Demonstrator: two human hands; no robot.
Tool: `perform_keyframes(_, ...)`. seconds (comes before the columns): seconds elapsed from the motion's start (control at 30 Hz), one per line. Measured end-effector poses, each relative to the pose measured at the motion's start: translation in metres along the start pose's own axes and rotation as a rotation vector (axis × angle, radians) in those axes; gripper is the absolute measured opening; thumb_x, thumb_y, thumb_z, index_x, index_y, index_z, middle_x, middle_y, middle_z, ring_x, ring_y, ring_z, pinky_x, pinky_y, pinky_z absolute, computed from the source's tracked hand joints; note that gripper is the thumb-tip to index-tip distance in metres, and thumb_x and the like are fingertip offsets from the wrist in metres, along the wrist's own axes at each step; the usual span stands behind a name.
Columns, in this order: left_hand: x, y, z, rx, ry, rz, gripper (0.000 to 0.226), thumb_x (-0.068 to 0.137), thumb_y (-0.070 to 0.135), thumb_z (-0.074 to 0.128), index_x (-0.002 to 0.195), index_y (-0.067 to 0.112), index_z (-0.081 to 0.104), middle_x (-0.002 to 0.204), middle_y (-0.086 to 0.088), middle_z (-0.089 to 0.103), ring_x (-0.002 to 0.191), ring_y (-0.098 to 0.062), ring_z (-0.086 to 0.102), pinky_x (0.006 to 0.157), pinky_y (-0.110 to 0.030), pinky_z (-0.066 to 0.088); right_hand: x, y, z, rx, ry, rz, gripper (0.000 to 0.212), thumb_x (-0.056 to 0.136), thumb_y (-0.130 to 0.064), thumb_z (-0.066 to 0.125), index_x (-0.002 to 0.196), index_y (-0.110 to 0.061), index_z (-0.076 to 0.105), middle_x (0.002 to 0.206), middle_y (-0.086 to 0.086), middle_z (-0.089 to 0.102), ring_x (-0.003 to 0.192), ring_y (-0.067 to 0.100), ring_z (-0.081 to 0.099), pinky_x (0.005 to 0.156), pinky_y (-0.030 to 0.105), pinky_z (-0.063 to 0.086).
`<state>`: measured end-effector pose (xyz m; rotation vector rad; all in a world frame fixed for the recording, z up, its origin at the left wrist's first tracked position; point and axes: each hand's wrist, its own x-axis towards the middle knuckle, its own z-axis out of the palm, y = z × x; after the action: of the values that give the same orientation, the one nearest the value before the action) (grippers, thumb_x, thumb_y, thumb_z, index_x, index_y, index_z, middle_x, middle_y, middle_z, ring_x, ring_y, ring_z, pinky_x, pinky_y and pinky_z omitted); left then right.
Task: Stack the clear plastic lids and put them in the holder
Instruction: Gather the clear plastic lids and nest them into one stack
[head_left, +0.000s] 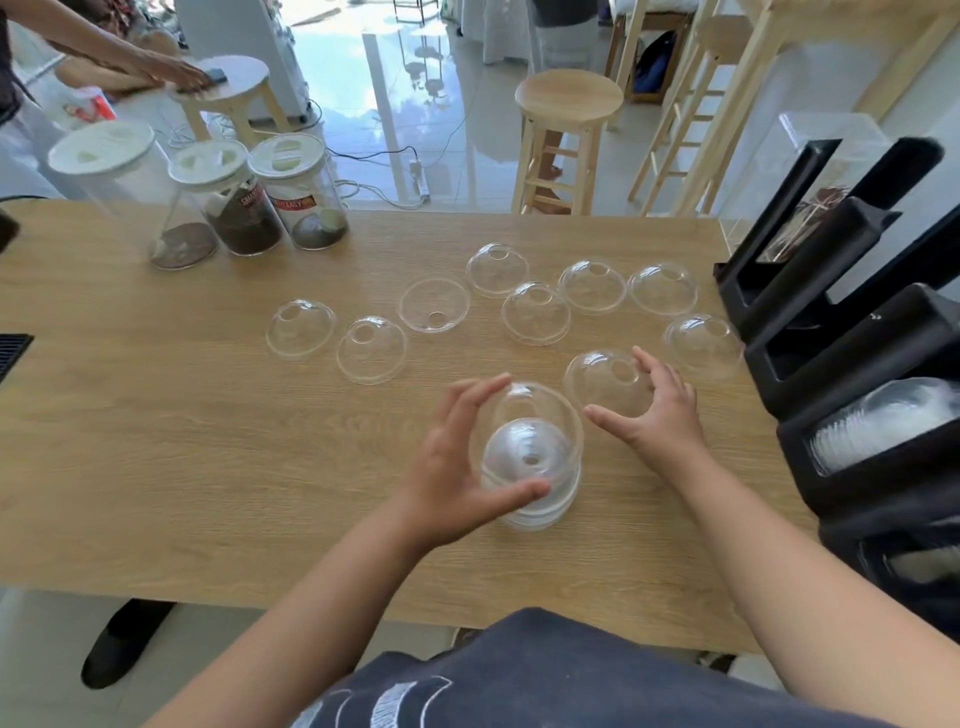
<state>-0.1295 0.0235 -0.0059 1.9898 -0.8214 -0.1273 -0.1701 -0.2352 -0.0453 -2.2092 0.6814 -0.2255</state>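
Left hand (457, 467): fingers curled around short stack of clear dome plastic lids (530, 462), near counter (156, 415) front edge.
Right hand (660, 410): spread wide on next single dome lid (608, 382).
Risk: slick domes, a skewed nest likely topples the stack.
Far: loose lids toward right edge, by black holder (831, 374).

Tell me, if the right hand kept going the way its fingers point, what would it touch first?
Probably the dome lid right ahead: the right hand is curled open around its near side, perhaps brushing it already.
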Motion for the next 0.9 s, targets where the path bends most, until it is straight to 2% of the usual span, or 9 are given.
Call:
perform_keyframes(0.07, -0.004, -0.005, 0.011, 0.011, -0.029, -0.007, 0.096, 0.063, 0.05, 0.087, 0.144, 0.027, 0.039, 0.139, 0.002, 0.042, 0.132, -0.014, 0.044, 0.11, -0.034, 0.04, -0.008, -0.002, -0.007, 0.041, 0.004, -0.026, 0.099, 0.061, -0.053, 0.082, 0.145, -0.036, 0.033, 0.135, -0.009, 0.047, 0.126, 0.018, 0.034, 0.108, 0.04, 0.033)
perform_keyframes(0.13, -0.008, -0.01, 0.016, 0.027, -0.03, -0.009, 0.096, 0.063, 0.05, 0.087, 0.144, 0.03, 0.039, 0.14, 0.004, 0.04, 0.133, -0.014, 0.043, 0.11, -0.034, 0.04, -0.014, -0.004, -0.012, 0.079, -0.004, -0.044, 0.099, 0.061, -0.053, 0.082, 0.145, -0.039, 0.031, 0.135, -0.012, 0.047, 0.127, 0.015, 0.033, 0.108, 0.038, 0.033)
perform_keyframes(0.3, -0.016, -0.02, 0.023, 0.098, -0.049, 0.03, 0.095, 0.064, 0.052, 0.085, 0.143, 0.029, 0.037, 0.14, 0.005, 0.039, 0.133, -0.01, 0.041, 0.108, -0.028, 0.039, -0.024, -0.017, -0.02, 0.144, -0.016, -0.094, 0.098, 0.062, -0.051, 0.083, 0.144, -0.04, 0.031, 0.134, -0.018, 0.045, 0.127, 0.014, 0.035, 0.107, 0.037, 0.033)
perform_keyframes(0.47, -0.021, -0.023, 0.028, 0.101, -0.088, 0.0, 0.095, 0.066, 0.05, 0.084, 0.144, 0.031, 0.035, 0.142, 0.007, 0.036, 0.134, -0.002, 0.035, 0.105, -0.006, 0.027, -0.034, -0.031, -0.026, 0.191, -0.069, -0.159, 0.098, 0.061, -0.052, 0.082, 0.144, -0.043, 0.03, 0.134, -0.024, 0.045, 0.127, 0.01, 0.034, 0.103, 0.031, 0.032)
perform_keyframes(0.57, -0.02, -0.021, 0.026, 0.098, -0.089, -0.012, 0.1, 0.063, 0.054, 0.084, 0.146, 0.03, 0.034, 0.143, 0.006, 0.035, 0.135, -0.004, 0.035, 0.108, -0.012, 0.028, -0.041, -0.038, -0.029, 0.189, -0.108, -0.219, 0.098, 0.058, -0.058, 0.079, 0.142, -0.047, 0.03, 0.133, -0.028, 0.044, 0.125, 0.008, 0.036, 0.102, 0.029, 0.033)
perform_keyframes(0.63, -0.019, -0.018, 0.02, 0.036, -0.088, -0.037, 0.106, 0.062, 0.058, 0.082, 0.149, 0.026, 0.031, 0.146, 0.006, 0.034, 0.138, -0.004, 0.032, 0.111, -0.012, 0.026, -0.047, -0.043, -0.029, 0.176, -0.132, -0.268, 0.099, 0.056, -0.059, 0.078, 0.143, -0.045, 0.032, 0.134, -0.024, 0.046, 0.122, 0.008, 0.037, 0.101, 0.026, 0.033)
perform_keyframes(0.73, -0.018, -0.02, 0.005, -0.089, -0.01, -0.085, 0.087, 0.078, 0.054, 0.063, 0.151, 0.018, 0.029, 0.149, 0.003, 0.036, 0.14, -0.007, 0.033, 0.112, -0.015, 0.026, -0.058, -0.049, -0.023, 0.089, -0.189, -0.386, 0.099, 0.057, -0.059, 0.077, 0.143, -0.039, 0.033, 0.135, -0.019, 0.046, 0.118, 0.012, 0.038, 0.101, 0.026, 0.033)
perform_keyframes(0.8, -0.015, -0.028, -0.01, -0.129, 0.083, -0.135, 0.075, 0.083, 0.05, 0.053, 0.148, 0.018, 0.036, 0.148, 0.001, 0.039, 0.14, -0.009, 0.035, 0.112, -0.02, 0.028, -0.064, -0.049, -0.014, 0.013, -0.23, -0.457, 0.099, 0.057, -0.06, 0.076, 0.143, -0.039, 0.031, 0.134, -0.018, 0.045, 0.117, 0.013, 0.037, 0.103, 0.033, 0.035)
perform_keyframes(0.9, -0.004, -0.041, -0.034, -0.023, 0.157, -0.148, 0.061, 0.082, 0.044, 0.057, 0.138, 0.019, 0.052, 0.144, 0.002, 0.043, 0.137, -0.003, 0.037, 0.111, -0.013, 0.027, -0.069, -0.046, -0.001, -0.065, -0.309, -0.474, 0.099, 0.057, -0.063, 0.073, 0.143, -0.042, 0.03, 0.138, -0.021, 0.041, 0.121, 0.011, 0.034, 0.106, 0.042, 0.034)
